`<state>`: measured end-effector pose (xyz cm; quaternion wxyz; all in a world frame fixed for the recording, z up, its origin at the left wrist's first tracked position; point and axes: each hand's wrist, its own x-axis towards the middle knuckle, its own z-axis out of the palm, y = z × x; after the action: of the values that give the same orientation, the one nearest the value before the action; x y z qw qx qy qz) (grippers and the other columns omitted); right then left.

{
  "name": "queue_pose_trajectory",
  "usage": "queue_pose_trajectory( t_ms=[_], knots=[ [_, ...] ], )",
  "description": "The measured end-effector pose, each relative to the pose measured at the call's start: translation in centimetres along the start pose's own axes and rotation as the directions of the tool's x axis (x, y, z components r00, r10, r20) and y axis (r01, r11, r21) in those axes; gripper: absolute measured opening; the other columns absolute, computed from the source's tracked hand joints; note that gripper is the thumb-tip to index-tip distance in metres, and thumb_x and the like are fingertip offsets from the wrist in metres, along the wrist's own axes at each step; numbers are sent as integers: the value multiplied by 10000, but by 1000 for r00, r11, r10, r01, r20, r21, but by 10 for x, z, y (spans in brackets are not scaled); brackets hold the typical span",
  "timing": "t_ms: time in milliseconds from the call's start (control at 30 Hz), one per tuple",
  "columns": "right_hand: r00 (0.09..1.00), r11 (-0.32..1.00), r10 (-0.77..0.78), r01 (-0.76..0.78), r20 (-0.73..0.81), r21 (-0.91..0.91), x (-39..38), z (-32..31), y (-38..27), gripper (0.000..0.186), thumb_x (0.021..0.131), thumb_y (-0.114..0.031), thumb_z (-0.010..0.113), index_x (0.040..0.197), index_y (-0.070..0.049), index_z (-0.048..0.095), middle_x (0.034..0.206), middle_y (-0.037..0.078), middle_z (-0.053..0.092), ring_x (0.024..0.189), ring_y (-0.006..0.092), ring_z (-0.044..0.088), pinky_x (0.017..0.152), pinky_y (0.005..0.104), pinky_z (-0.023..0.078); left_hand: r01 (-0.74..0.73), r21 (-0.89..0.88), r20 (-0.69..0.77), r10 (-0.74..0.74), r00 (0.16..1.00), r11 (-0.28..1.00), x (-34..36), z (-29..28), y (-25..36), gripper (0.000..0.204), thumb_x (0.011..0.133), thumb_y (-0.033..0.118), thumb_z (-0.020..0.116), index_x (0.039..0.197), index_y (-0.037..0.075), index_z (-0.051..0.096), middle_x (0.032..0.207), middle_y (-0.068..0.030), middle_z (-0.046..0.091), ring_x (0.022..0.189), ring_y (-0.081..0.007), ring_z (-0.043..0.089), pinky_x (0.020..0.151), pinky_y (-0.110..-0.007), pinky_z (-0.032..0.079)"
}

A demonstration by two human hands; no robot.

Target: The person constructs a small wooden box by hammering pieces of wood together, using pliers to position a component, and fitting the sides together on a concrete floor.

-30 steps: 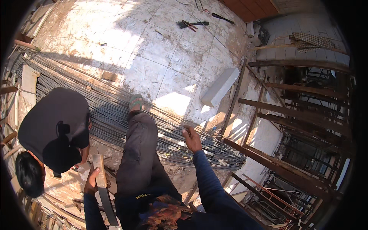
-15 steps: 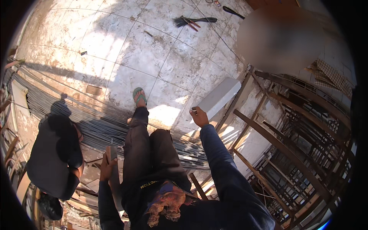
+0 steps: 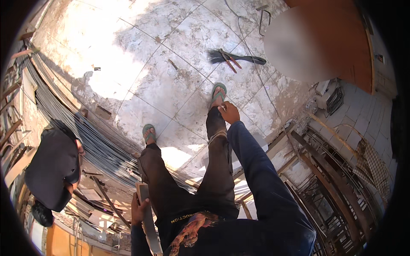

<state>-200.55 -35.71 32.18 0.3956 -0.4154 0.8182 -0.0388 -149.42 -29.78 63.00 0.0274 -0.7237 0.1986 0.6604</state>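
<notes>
My left hand (image 3: 139,208) is wrapped round a long, flat grey-brown bar (image 3: 148,222), perhaps wood, which runs back along my left thigh. In front of my right shin hovers my right hand (image 3: 229,113), its fingers curled in; whether anything small is inside them cannot be made out. Behind my right forearm and leg a pale grey slab (image 3: 259,147) lies partly hidden. On the tiles ahead, red-handled pincers (image 3: 230,62) rest across a black brush (image 3: 247,59).
A bundle of long grey rods (image 3: 81,132) runs along the left, beside a crouching person in black (image 3: 53,168). Dark wooden frames (image 3: 337,183) stand at right, near a checked cloth (image 3: 371,164). A cable (image 3: 258,70) crosses the floor. Scrap wood (image 3: 100,213) lies lower left.
My right foot has come into view, stepped forward on the tiles. The right hand has moved forward, away from the pale slab. My left hand still holds the bar, now lower in view.
</notes>
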Motion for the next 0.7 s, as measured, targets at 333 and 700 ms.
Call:
queue_pose_trajectory(
  t_ms=[333, 700],
  knots=[
    [989, 895, -87, 24, -121, -446, 327, 12, 164, 745, 754, -148, 643, 1409, -34, 307, 1405, 242, 398, 1290, 447, 422, 1003, 516, 458, 86, 216, -105, -64, 992, 973, 34, 200, -56, 823, 681, 308, 823, 1316, -53, 443, 994, -165, 601, 887, -279, 610, 787, -384, 490],
    [974, 868, 139, -208, -181, -452, 321, 69, 101, 488, 826, -346, 569, 1114, 38, 478, 1148, 301, 623, 1020, 455, 641, 885, 534, 497, 204, -88, -77, -211, 974, 975, 47, 221, -2, 734, 706, 371, 812, 1232, -29, 491, 984, -216, 664, 931, -315, 669, 806, -400, 499]
  ],
)
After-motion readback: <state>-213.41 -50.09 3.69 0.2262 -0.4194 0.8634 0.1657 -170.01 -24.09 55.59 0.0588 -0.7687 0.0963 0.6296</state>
